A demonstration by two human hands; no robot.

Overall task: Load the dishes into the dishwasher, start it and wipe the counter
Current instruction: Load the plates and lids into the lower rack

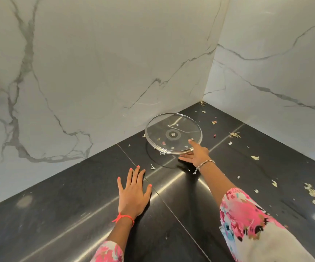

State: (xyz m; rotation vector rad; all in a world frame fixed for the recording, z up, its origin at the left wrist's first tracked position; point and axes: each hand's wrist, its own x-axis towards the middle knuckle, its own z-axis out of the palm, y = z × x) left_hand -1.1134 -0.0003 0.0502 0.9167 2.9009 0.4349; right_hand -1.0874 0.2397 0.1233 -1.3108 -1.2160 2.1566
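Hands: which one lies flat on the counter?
The left hand, wearing the orange thread; the right hand instead grips the glass lid.

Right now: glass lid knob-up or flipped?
Flipped: the glass lid shows only a screw and washer at centre, no knob on top; right hand pinches its rim.

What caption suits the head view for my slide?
Right hand grips a raised glass lid; left hand rests flat on black counter.

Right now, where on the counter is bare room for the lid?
Bare counter lies left of the left hand, along the back wall, and between the forearms. Crowded: scraps lie around the glass lid the right hand holds, in the corner, and along the right wall.
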